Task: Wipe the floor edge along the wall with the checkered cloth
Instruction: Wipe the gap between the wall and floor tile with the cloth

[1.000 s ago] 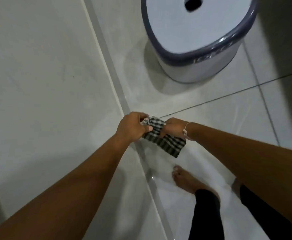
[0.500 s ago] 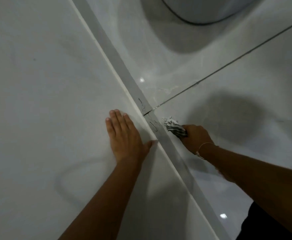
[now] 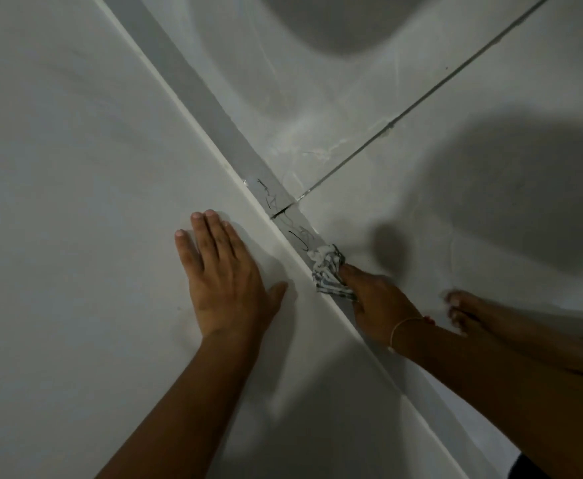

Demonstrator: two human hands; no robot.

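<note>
Where the pale wall [image 3: 75,167] fills the left half of the frame and the glossy floor [image 3: 455,98] fills the right, a grey skirting strip [image 3: 214,108] runs diagonally between them from the upper left to the lower right. The wall is smooth, off-white and unmarked apart from soft shadows. The floor is laid in large light tiles, and one dark grout line [image 3: 421,102] crosses it from the upper right down to the strip near the middle of the frame. Thin dark scribbled marks [image 3: 272,198] sit on the strip on both sides of that junction. Two broad shadows lie on the tiles, one at the top edge and one at the right.

The left hand [image 3: 227,274] lies flat and open against the wall, fingers together and pointing toward the top of the frame, thumb spread toward the strip. The right hand [image 3: 379,302] is closed around the checkered cloth [image 3: 328,271], which is bunched up and pressed against the strip just below the scribbles, right of centre. A thin bracelet [image 3: 404,326] circles the right wrist. A bare foot [image 3: 473,312] rests on the tiles near the right edge, close beside that wrist. Lighting is dim and the tiles reflect it faintly.
</note>
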